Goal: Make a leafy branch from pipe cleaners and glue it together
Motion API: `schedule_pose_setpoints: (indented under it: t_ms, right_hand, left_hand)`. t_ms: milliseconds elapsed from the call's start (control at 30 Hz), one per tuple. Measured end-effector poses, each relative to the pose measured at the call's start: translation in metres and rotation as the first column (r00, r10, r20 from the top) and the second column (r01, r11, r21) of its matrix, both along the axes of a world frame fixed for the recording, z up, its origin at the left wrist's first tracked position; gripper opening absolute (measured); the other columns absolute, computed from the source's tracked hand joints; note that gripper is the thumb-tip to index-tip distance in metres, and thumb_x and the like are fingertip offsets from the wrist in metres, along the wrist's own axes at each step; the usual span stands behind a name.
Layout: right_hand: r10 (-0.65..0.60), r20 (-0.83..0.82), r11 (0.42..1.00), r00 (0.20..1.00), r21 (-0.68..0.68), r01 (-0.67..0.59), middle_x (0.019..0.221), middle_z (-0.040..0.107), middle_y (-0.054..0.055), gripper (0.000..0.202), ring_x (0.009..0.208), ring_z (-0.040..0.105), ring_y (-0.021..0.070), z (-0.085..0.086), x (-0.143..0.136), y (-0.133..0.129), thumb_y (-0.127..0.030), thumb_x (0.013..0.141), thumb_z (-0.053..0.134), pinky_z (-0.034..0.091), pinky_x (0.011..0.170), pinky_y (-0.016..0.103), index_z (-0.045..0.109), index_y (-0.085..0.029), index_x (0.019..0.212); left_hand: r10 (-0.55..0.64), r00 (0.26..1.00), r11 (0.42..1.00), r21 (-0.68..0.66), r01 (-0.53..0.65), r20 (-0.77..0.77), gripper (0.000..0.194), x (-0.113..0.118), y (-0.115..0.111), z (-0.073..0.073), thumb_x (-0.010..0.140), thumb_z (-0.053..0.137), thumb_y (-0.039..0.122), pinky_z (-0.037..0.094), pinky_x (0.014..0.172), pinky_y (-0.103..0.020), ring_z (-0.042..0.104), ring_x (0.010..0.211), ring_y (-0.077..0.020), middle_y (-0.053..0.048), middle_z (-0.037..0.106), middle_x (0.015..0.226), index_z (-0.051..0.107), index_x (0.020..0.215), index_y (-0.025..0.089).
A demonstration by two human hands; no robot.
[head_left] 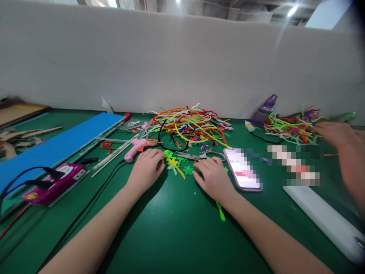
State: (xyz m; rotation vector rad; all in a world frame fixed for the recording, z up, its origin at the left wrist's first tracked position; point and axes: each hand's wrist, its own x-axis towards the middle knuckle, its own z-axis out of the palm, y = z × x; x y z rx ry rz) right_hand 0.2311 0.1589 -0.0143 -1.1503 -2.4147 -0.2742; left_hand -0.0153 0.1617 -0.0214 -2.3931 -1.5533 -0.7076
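Observation:
My left hand (147, 166) rests on the green table with loosely bent fingers and nothing seen in its grip. Its fingertips are beside a bright green pipe-cleaner piece (169, 153) and a yellow pipe-cleaner flower (173, 163). My right hand (213, 176) lies palm down, fingers apart, just below the handles of the scissors (196, 156). A dark green pipe-cleaner flower (188, 170) sits between the two hands. From under my right wrist a light green pipe-cleaner strip (220, 212) sticks out. Behind my left hand lies a pink hot glue gun (137, 148).
A large heap of coloured pipe cleaners (191, 125) lies at the back. At right are a phone (238, 175), a purple bottle (264, 111), a white bar-shaped object (322, 220) and another person's hand (333, 134). A magenta power strip (59, 184) and blue board (74, 142) occupy the left.

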Motion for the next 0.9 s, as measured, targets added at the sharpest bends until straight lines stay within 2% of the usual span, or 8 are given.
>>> schedule_pose_setpoints:
  t_ms: [133,267,400,567,733,900]
  right_hand:
    - [0.047,0.002,0.999,0.999,0.006,-0.047,0.085,0.066,0.006,0.018,0.085,0.057,0.0204,-0.001,-0.007,-0.007,-0.021,0.090,0.048,0.033,0.087,0.035,0.065,-0.016,0.094]
    - [0.076,0.016,0.997,0.997,-0.020,-0.076,0.094,0.067,0.008,0.019,0.092,0.056,0.0211,-0.003,-0.010,-0.008,-0.017,0.089,0.048,0.035,0.087,0.036,0.064,-0.016,0.100]
    - [0.121,-0.005,0.992,0.993,-0.036,-0.121,0.108,0.067,0.007,0.025,0.102,0.056,0.0208,-0.006,-0.009,-0.007,-0.014,0.088,0.048,0.032,0.099,0.041,0.061,-0.019,0.110]
    - [0.131,-0.034,0.990,0.991,-0.055,-0.133,0.109,0.067,0.005,0.026,0.106,0.056,0.0204,-0.007,-0.007,-0.006,-0.016,0.088,0.050,0.024,0.108,0.047,0.060,-0.020,0.111]
    - [0.117,-0.072,0.984,0.991,-0.127,-0.125,0.103,0.068,0.006,0.024,0.103,0.057,0.0204,-0.008,-0.008,-0.007,-0.018,0.088,0.050,0.022,0.109,0.047,0.059,-0.018,0.111]
    - [0.110,-0.210,0.976,0.972,-0.164,-0.146,0.105,0.067,0.006,0.026,0.102,0.057,0.0201,-0.006,-0.008,-0.008,-0.022,0.086,0.053,0.025,0.108,0.045,0.058,-0.018,0.112]
  left_hand:
    - [-0.035,0.998,0.999,-0.038,0.033,-0.051,0.022,0.013,-0.012,0.003,0.088,0.046,0.019,0.044,0.087,-0.042,0.057,0.104,-0.0260,-0.011,0.065,0.110,0.059,0.106,0.019]
    - [-0.112,0.989,0.992,-0.065,0.105,-0.099,0.024,0.020,-0.012,-0.002,0.091,0.043,0.016,0.038,0.094,-0.046,0.056,0.108,-0.0250,-0.008,0.067,0.113,0.058,0.109,0.021]
    - [-0.157,0.980,0.986,-0.078,0.148,-0.119,0.025,0.016,-0.006,-0.004,0.092,0.042,0.016,0.033,0.099,-0.047,0.056,0.111,-0.0235,-0.008,0.068,0.113,0.057,0.111,0.023]
    - [-0.183,0.973,0.982,-0.071,0.175,-0.141,0.023,0.011,-0.008,0.002,0.091,0.044,0.018,0.032,0.099,-0.047,0.059,0.103,-0.0233,-0.007,0.069,0.103,0.058,0.108,0.022]
    - [-0.221,0.962,0.975,-0.025,0.219,-0.163,0.020,0.011,-0.012,0.009,0.092,0.042,0.018,0.028,0.103,-0.047,0.061,0.092,-0.0197,-0.004,0.069,0.089,0.061,0.091,0.021]
    - [-0.219,0.962,0.974,0.028,0.227,-0.166,0.017,0.010,-0.017,0.016,0.090,0.042,0.016,0.029,0.104,-0.046,0.061,0.089,-0.0185,-0.003,0.068,0.091,0.058,0.090,0.020]
